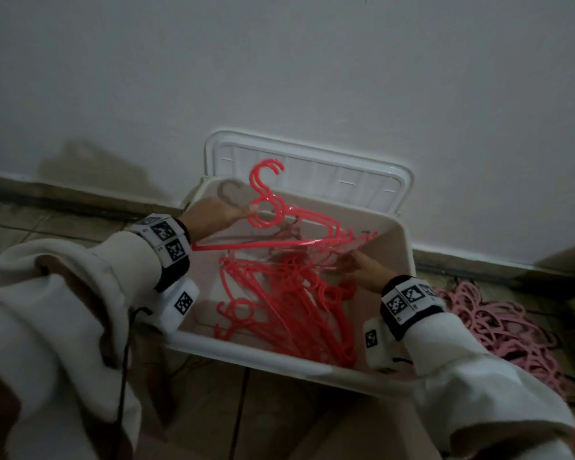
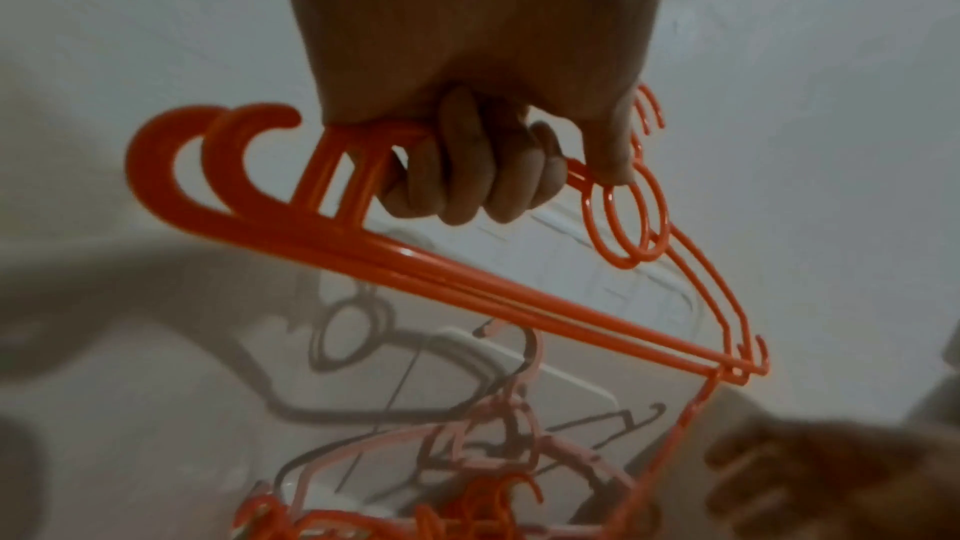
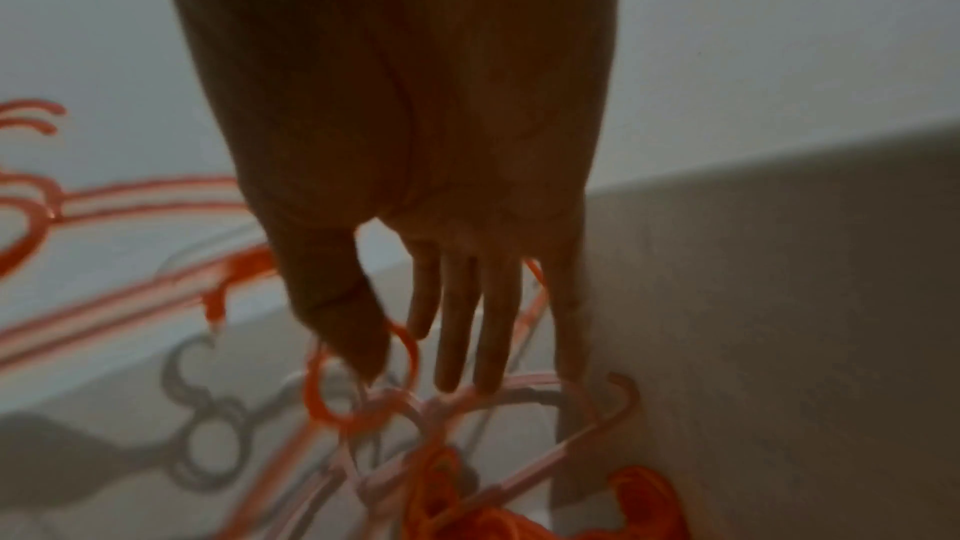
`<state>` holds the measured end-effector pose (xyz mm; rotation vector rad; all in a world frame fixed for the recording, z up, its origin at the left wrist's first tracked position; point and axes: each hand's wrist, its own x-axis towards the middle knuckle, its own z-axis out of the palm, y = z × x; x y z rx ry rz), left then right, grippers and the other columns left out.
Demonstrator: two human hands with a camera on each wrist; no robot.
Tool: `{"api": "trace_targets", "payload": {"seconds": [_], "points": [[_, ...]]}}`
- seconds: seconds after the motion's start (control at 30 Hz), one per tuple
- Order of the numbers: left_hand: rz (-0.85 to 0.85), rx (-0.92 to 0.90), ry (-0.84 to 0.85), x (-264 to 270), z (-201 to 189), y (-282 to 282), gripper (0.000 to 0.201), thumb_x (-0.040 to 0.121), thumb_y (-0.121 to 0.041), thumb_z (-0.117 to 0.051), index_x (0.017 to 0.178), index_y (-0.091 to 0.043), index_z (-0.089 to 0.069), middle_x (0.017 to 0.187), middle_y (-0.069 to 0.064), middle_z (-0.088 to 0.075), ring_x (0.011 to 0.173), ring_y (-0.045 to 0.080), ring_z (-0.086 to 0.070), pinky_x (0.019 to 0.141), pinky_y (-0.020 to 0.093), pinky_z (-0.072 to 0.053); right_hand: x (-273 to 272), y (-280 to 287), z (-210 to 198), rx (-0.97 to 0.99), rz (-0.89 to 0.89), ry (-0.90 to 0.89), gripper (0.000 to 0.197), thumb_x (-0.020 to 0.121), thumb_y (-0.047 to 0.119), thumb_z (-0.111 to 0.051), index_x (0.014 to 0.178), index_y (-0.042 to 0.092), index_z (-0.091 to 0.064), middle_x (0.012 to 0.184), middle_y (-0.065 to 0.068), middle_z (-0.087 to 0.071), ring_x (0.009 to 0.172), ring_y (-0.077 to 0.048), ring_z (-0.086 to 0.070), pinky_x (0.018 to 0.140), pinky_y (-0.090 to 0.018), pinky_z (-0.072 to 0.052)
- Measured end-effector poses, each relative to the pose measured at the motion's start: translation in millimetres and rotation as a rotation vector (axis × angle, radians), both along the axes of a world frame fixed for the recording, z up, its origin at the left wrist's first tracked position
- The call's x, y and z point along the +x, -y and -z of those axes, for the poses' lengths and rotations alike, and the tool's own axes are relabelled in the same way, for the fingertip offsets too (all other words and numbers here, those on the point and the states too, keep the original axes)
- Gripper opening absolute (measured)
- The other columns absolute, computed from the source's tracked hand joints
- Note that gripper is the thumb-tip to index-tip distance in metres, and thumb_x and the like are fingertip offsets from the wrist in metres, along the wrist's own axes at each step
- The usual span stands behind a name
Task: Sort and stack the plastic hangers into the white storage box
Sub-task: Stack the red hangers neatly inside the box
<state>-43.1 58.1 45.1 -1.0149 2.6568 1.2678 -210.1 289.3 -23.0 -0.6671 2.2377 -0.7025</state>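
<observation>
Against the wall (image 1: pixel 279 61), on the tiled floor (image 1: pixel 47 220), one white box (image 1: pixel 279 358) stands open, its one lid (image 1: pixel 372 180) leaning upright behind it. Inside lies a heap (image 1: pixel 289 303) of red hangers, too tangled to count, their long bars running mostly from the far side toward the near rim; the wrist views show a few paler pink ones mixed in. A second pile (image 1: pixel 498 327), pale pink, lies on the floor just right of the box. Above the box the left hand (image 1: pixel 213 212) grips a pair of hangers (image 1: pixel 292 227), two held flat together, fingers (image 2: pixel 457 179) curled round the frame near the neck; their hooks point up toward the lid and their long axis slants across the box from left to right. The right hand (image 1: pixel 362 270) reaches down at the box's right side with fingers (image 3: pixel 457 323) straight, the tips at the heap's hooks, holding nothing.
</observation>
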Motion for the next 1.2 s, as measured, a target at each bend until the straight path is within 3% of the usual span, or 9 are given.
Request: {"api": "trace_targets", "payload": {"seconds": [0.2,0.3,0.4,0.6,0.73,0.83,0.97,1.07,1.2], "points": [[0.030,0.260,-0.148,3,-8,6,0.055,0.092,-0.047,-0.045,0.048,-0.022,-0.024,0.035,-0.012,-0.021,0.031,0.004,-0.014,0.035,0.015,-0.013,17,18,-6,-0.218,-0.014,-0.042,0.041,0.086,0.003,-0.060,0.124,0.004,-0.043,0.098,-0.015,-0.056,0.086,-0.018,-0.054,0.083,-0.030,-0.049],[0.041,0.321,-0.200,2,-8,6,0.061,0.093,-0.044,-0.045,0.039,-0.024,-0.026,0.036,-0.011,-0.021,0.030,0.004,-0.013,0.035,0.013,-0.011,27,24,-26,-0.232,0.103,-0.450,0.027,0.085,0.017,-0.063,0.108,0.006,-0.054,0.086,-0.010,-0.059,0.075,-0.022,-0.057,0.076,-0.034,-0.050],[0.046,0.363,-0.230,2,-10,11,0.068,0.094,-0.044,-0.043,0.032,-0.021,-0.028,0.036,-0.012,-0.020,0.029,0.004,-0.013,0.035,0.011,-0.010,27,23,-39,-0.186,0.204,-0.785,0.044,0.081,0.030,-0.063,0.118,0.010,-0.050,0.103,-0.006,-0.061,0.098,-0.027,-0.057,0.079,-0.036,-0.044],[0.107,0.397,-0.206,10,-13,20,0.066,0.061,-0.074,-0.058,0.033,-0.022,-0.028,0.037,-0.011,-0.020,0.032,0.004,-0.011,0.034,0.012,-0.010,2,24,-24,-0.406,-0.040,-0.672,0.065,0.078,0.047,-0.053,0.128,0.006,-0.050,0.134,-0.014,-0.050,0.128,-0.028,-0.043,0.109,-0.039,-0.031],[0.137,0.400,-0.233,13,-17,15,0.064,0.053,-0.077,-0.059,0.036,-0.024,-0.028,0.038,-0.012,-0.020,0.034,0.004,-0.012,0.033,0.013,-0.012,4,26,-26,-0.236,-0.048,-0.703,0.036,0.091,0.042,-0.049,0.112,0.017,-0.064,0.126,-0.006,-0.060,0.127,-0.023,-0.046,0.113,-0.056,-0.004],[0.057,0.314,-0.277,11,-17,14,0.065,0.067,-0.068,-0.062,0.034,-0.022,-0.030,0.036,-0.012,-0.022,0.035,0.003,-0.015,0.036,0.014,-0.014,11,26,-34,-0.171,-0.108,-0.751,0.031,0.097,0.035,-0.042,0.112,0.018,-0.063,0.117,-0.003,-0.064,0.125,-0.020,-0.048,0.111,-0.051,0.008],[0.017,0.203,-0.367,10,-14,19,0.047,0.092,-0.030,-0.054,0.046,-0.022,-0.055,0.038,-0.011,-0.032,0.037,0.002,-0.024,0.040,0.012,-0.020,14,29,-39,-0.253,-0.133,-0.738,0.049,0.089,0.040,-0.025,0.104,0.014,-0.064,0.104,-0.003,-0.065,0.111,-0.023,-0.054,0.113,-0.042,-0.002],[0.052,0.195,-0.396,11,-13,18,0.022,0.094,-0.025,-0.051,0.077,-0.019,-0.064,0.042,-0.012,-0.032,0.038,0.002,-0.026,0.039,0.010,-0.022,15,31,-41,-0.385,-0.086,-0.707,0.042,0.089,0.035,-0.030,0.091,0.010,-0.065,0.083,0.003,-0.057,0.094,-0.029,-0.059,0.099,-0.044,-0.030],[0.101,0.224,-0.385,5,-14,15,0.029,0.095,-0.025,-0.049,0.069,-0.023,-0.061,0.045,-0.012,-0.030,0.039,0.001,-0.023,0.040,0.012,-0.019,13,31,-40,-0.363,0.076,-0.630,0.051,0.095,0.041,-0.028,0.100,0.004,-0.063,0.089,-0.018,-0.066,0.088,-0.038,-0.061,0.082,-0.046,-0.042]]}}
